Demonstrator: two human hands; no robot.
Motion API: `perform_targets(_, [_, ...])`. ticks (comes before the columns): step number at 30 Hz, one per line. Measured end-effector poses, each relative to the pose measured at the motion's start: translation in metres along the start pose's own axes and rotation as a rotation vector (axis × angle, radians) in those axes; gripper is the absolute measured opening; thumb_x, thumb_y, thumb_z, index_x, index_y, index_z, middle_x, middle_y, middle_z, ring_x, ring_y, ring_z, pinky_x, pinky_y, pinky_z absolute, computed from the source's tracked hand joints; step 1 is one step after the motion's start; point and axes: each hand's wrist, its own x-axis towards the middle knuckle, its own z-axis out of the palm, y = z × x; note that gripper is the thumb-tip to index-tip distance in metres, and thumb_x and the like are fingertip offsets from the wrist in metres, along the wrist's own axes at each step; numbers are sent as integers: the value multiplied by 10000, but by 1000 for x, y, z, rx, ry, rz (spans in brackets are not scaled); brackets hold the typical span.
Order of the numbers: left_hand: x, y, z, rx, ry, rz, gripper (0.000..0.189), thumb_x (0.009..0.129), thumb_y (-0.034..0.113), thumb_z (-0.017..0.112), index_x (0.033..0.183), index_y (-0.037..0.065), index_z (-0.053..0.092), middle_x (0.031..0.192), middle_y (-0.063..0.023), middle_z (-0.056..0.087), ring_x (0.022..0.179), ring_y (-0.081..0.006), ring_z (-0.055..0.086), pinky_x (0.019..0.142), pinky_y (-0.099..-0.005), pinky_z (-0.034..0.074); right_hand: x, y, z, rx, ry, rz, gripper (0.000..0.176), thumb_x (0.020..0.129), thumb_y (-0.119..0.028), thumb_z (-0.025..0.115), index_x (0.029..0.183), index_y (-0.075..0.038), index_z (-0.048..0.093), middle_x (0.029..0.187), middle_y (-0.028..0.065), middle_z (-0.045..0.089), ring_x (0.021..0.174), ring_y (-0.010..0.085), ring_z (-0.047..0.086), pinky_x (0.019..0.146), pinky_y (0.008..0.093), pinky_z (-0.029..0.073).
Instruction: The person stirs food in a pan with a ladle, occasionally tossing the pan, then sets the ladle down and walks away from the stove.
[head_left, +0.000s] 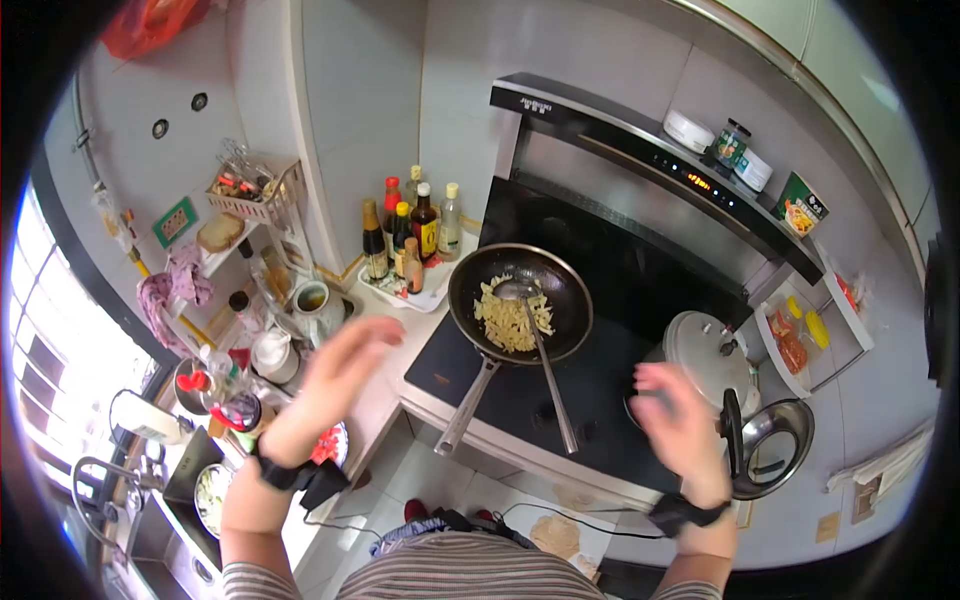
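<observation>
My left hand (350, 362) is raised over the counter left of the stove, its fingers stretched out and holding nothing. On the right, my right hand (675, 418) hovers near the pressure cooker (702, 350), empty, with fingers loosely apart and slightly blurred. Between them a dark frying pan (562, 290) sits on the black stove (500, 405), its handle pointing toward me. Pale chopped pieces of food (508, 325) lie in it. A metal ladle (547, 375) rests in the pan, its handle leaning over the rim. Neither hand touches the pan or the ladle.
Several sauce bottles (424, 222) stand on a white tray left of the pan. A metal bowl (795, 450) sits at the right. Near my left forearm are a plate of red pieces (328, 445) and the sink (165, 525). A range hood (640, 150) overhangs the stove's back.
</observation>
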Motion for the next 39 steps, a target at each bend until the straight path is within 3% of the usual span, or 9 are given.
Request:
perform_targets(5, [-19, -143, 74, -94, -377, -797, 449, 859, 376, 457, 1101, -1, 482, 975, -127, 560, 877, -195, 542, 717, -310, 457, -25, 91, 138, -532, -514, 276, 835, 696, -317, 648, 1324, -80, 152, 1200, 262, 354, 950, 409, 488, 755, 423, 458])
perform_targets(9, [-19, -148, 117, -664, -395, -1023, 437, 861, 394, 446, 1072, 12, 475, 953, -127, 554, 813, -210, 566, 610, -316, 485, -18, 105, 166, -446, -615, 532, 751, 720, -135, 579, 1320, -41, 138, 1200, 263, 345, 899, 383, 524, 767, 401, 461])
perform_targets(16, [-17, -139, 134, -723, -320, -1005, 293, 868, 322, 462, 950, 41, 468, 657, -55, 492, 456, -131, 458, 404, -265, 408, -40, 140, 143, -367, -109, 73, 498, 702, 5, 497, 1193, -4, 417, 708, 147, 509, 692, 299, 571, 580, 369, 482])
perform_targets(18, [-14, -135, 136, -729, -287, -1011, 264, 869, 303, 465, 904, 42, 450, 586, -31, 432, 413, -124, 411, 387, -272, 381, -31, 111, 109, 441, -300, 873, 519, 737, -17, 509, 1236, -12, 364, 648, 70, 492, 470, 139, 490, 379, 272, 402])
perform_targets(19, [-14, -137, 136, -732, -291, -1003, 266, 868, 301, 468, 902, 38, 442, 587, -34, 431, 416, -129, 412, 385, -276, 377, -32, 113, 111, 537, -226, 879, 520, 754, -36, 521, 1250, -48, 362, 564, 0, 421, 380, 62, 345, 305, 221, 295])
perform_targets(28, [-12, -146, 134, -728, -281, -1006, 258, 866, 280, 478, 901, 30, 425, 572, -38, 419, 401, -137, 401, 378, -278, 364, 7, 149, 161, 672, -85, 874, 57, 764, -12, 513, 711, -4, 496, 599, 51, 491, 419, 122, 460, 340, 250, 378])
perform_targets(32, [-13, -151, 134, -692, -298, -1005, 272, 858, 325, 473, 872, 55, 442, 591, -21, 432, 414, -117, 421, 369, -266, 372, 15, 125, 119, 325, -470, 790, 46, 741, -8, 515, 719, 11, 479, 659, 110, 544, 554, 236, 580, 497, 379, 475])
perform_targets(34, [-13, -155, 134, -701, -307, -996, 274, 857, 327, 473, 877, 56, 441, 593, -20, 433, 418, -117, 424, 368, -266, 373, -2, 121, 91, -465, -433, 203, 97, 749, -40, 503, 815, 29, 485, 748, 176, 572, 703, 339, 583, 628, 423, 467])
perform_targets(39, [-12, -148, 135, -645, -313, -1028, 285, 856, 334, 472, 889, 54, 433, 595, -20, 429, 417, -118, 423, 355, -266, 374, -15, 126, 60, -547, -342, 327, 290, 762, -98, 503, 1007, 53, 475, 831, 236, 562, 796, 394, 549, 709, 432, 453])
